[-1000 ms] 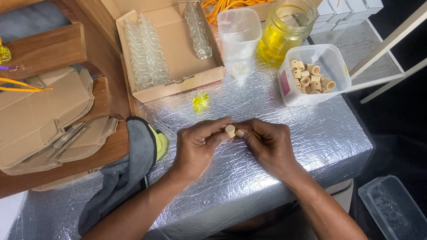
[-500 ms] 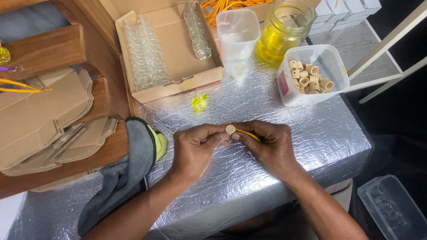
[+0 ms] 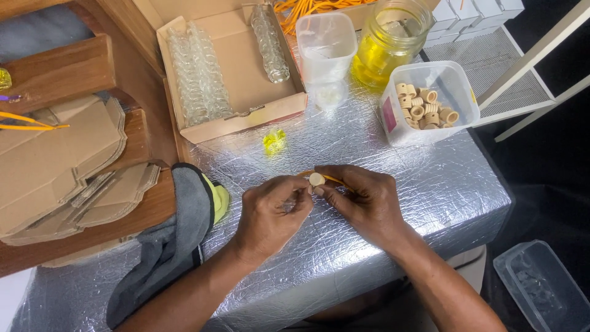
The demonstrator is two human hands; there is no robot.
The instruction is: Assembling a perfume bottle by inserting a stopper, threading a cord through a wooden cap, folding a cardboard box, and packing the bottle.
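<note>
Both hands meet over the foil-covered table [image 3: 430, 203]. My left hand [image 3: 270, 212] and my right hand [image 3: 362, 200] pinch a small beige cork-like stopper [image 3: 316, 179] between their fingertips. A thin orange wick or strand [image 3: 335, 179] runs from the stopper under my right fingers. A small glass vial with yellow liquid [image 3: 274, 141] lies on the foil just beyond the hands.
A cardboard box [image 3: 246, 80] holds rows of clear glass vials. Beyond stand an empty plastic tub [image 3: 326, 46], a jar of yellow liquid [image 3: 390, 43] and a tub of beige stoppers [image 3: 427, 101]. A grey cloth [image 3: 172, 246] and flat cardboard [image 3: 61, 166] lie left.
The stopper has risen slightly between the fingertips and the orange strand now shows at my right fingers. The hands stay in the same place.
</note>
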